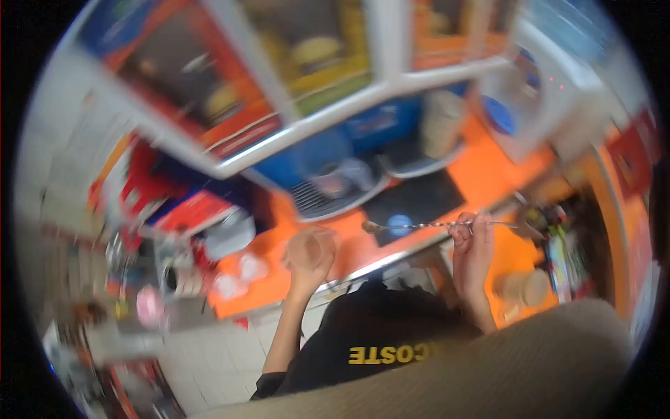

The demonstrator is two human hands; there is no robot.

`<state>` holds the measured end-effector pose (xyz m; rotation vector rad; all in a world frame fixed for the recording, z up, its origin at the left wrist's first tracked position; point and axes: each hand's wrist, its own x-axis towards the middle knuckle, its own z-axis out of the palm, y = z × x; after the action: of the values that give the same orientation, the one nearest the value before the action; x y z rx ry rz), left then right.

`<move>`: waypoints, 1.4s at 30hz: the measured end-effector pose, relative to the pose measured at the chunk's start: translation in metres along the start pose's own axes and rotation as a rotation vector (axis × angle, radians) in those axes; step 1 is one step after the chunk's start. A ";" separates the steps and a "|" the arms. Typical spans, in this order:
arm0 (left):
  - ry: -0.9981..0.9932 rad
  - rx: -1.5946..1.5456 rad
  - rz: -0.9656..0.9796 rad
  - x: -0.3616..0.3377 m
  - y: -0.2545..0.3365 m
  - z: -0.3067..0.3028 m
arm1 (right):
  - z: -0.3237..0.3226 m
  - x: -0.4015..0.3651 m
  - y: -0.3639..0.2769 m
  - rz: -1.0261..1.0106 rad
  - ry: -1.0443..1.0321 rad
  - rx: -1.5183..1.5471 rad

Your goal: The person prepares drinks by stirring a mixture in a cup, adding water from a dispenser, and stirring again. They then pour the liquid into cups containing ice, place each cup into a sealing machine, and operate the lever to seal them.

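Observation:
In the head view, my left hand (pixel 312 272) is wrapped round a cup (pixel 307 246) that looks light brown, perhaps from what is in it; blur hides the detail. It is above the orange counter. My right hand (pixel 473 260) grips a long twisted-stem bar spoon (pixel 426 225) between the fingers. The spoon lies nearly level, its bowl end (pixel 371 227) pointing left toward the cup but apart from it. Beneath the stem, a round blue object (pixel 399 225) rests by a black mat (pixel 419 202).
Drip trays (pixel 342 202) stand along the back of the orange counter (pixel 272 269), under a blue panel and white window frames. Clear plastic containers (pixel 230 234) are at left. A light-brown jar (pixel 523 288) sits at right, near a white machine (pixel 551 84).

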<state>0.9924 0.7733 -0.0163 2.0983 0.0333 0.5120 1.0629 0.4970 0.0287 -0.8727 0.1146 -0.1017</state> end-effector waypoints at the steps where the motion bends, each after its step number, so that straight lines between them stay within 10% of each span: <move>1: -0.090 -0.104 0.010 0.012 0.005 0.028 | -0.013 -0.004 -0.022 -0.096 0.043 0.000; 5: -0.411 -0.716 -0.123 0.015 0.055 0.150 | -0.085 -0.041 -0.110 -0.513 0.371 -0.102; 9: -0.801 -0.443 0.207 0.012 0.102 0.243 | -0.147 -0.114 -0.174 -0.889 0.760 -0.427; 11: -1.066 -0.346 0.069 0.021 0.161 0.266 | -0.159 -0.135 -0.179 -0.915 0.786 -0.721; 15: -1.066 -0.434 0.361 0.011 0.189 0.330 | -0.187 -0.138 -0.156 -0.737 0.683 -1.111; 23: -1.153 -0.526 0.228 -0.005 0.162 0.341 | -0.221 -0.095 -0.114 -0.510 0.450 -1.583; 30: -1.305 -0.612 -0.081 -0.012 0.131 0.328 | -0.228 -0.087 -0.114 -0.446 0.656 -1.039; 42: -1.093 -0.570 0.228 0.006 0.117 0.334 | -0.233 -0.123 -0.143 -0.618 0.930 -0.426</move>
<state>1.1015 0.4423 -0.0757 1.5714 -0.8767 -0.4990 0.9024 0.2460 -0.0031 -1.2049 0.7541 -1.0953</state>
